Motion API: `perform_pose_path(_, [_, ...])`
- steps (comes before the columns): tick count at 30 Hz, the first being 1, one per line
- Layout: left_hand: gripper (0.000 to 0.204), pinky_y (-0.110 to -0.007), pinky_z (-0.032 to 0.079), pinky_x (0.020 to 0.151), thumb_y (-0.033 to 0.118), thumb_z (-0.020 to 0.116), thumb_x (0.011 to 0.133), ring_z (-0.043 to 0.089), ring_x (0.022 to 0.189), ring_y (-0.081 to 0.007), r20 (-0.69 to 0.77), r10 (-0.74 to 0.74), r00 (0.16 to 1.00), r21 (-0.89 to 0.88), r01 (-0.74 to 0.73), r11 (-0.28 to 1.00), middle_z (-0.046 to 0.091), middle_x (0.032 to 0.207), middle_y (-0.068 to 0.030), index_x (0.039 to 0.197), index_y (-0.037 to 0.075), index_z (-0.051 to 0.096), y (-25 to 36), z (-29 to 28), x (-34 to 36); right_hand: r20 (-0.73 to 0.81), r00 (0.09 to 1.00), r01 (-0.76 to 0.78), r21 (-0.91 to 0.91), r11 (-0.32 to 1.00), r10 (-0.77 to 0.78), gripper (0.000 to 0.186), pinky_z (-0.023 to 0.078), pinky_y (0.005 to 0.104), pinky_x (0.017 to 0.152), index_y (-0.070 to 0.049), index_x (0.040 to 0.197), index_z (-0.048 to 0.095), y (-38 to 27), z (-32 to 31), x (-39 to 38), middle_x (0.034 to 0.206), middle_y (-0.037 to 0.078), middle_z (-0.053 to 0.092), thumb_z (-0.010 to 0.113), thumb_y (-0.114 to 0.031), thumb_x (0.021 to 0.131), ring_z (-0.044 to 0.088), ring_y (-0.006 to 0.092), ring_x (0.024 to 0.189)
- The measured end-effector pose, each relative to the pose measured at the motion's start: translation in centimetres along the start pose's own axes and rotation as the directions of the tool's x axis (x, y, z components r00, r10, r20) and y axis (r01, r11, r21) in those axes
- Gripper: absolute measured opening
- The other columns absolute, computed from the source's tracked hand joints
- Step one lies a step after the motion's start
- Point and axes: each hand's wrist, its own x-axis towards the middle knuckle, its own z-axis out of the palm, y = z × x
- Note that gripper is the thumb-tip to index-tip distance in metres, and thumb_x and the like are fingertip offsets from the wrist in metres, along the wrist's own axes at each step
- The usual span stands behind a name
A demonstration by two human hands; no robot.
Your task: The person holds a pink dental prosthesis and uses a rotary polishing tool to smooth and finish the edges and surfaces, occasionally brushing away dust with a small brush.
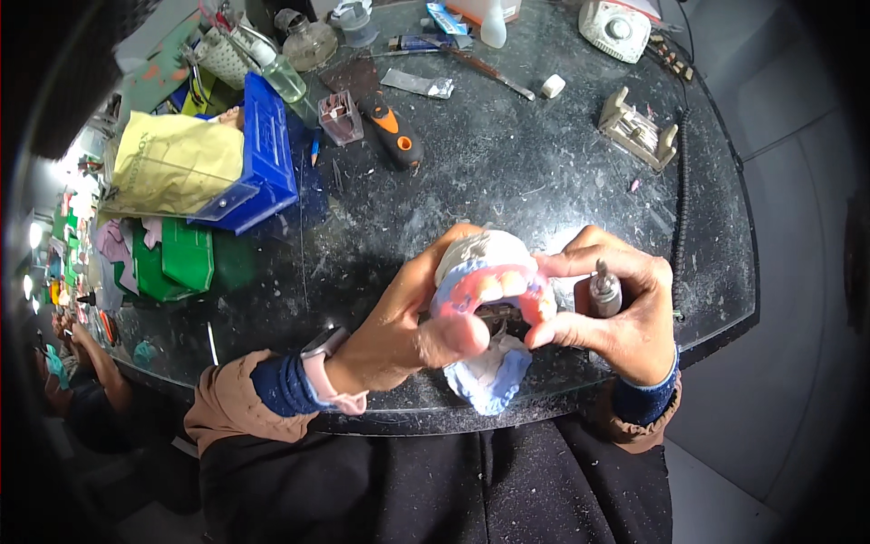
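Note:
My left hand (399, 313) grips a white and blue plaster dental cast (480, 249), fingers behind it and thumb across the front. A pink denture base with pale teeth (498, 286) sits against this cast. Below it, a second blue-and-white cast (494, 376) shows, with a metal part partly hidden between the two. My right hand (639, 317) touches the denture's right end with index finger and thumb. In its curled fingers lies a metal rotary handpiece (605, 295), its small tip pointing away from me.
Left stand a blue bin (272, 145) and a green box (186, 258). A black-orange tool (394, 136), a clear small box (339, 118) and a brown-handled knife (489, 72) lie farther back. At right are a bur stand (637, 131) and coiled cord (682, 199). Another person's arm (95, 363) shows far left.

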Motion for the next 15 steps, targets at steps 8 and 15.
perform_pose_path(8, [0.082,-0.031,0.045,0.085,0.059,0.057,0.065,0.06,0.095,-0.0197,-0.113,-0.212,0.971,0.201,0.232,0.952,0.059,0.101,-0.0152,0.114,-0.006,0.044,2.3,1.3,-0.1,0.039,0.992,0.114,0.169,0.979,-0.123,0.045,0.048,0.0281,0.067,-0.001,0.096,0.066,1.1,0.2,0.2,0.087,0.012,0.064,0.083,-0.017,0.058,0.062,0.0193,0.078])
perform_pose_path(15, [0.074,-0.03,0.045,0.084,0.05,0.059,0.064,0.059,0.093,-0.02,-0.214,-0.266,0.94,0.131,0.298,0.946,0.059,0.099,-0.0145,0.112,-0.006,0.044,2.7,1.8,0.2,0.032,0.993,0.102,0.175,0.979,-0.11,0.04,0.048,0.0276,0.065,0.0,0.091,0.067,1.2,0.3,0.3,0.081,0.01,0.063,0.083,-0.016,0.058,0.061,0.0178,0.074])
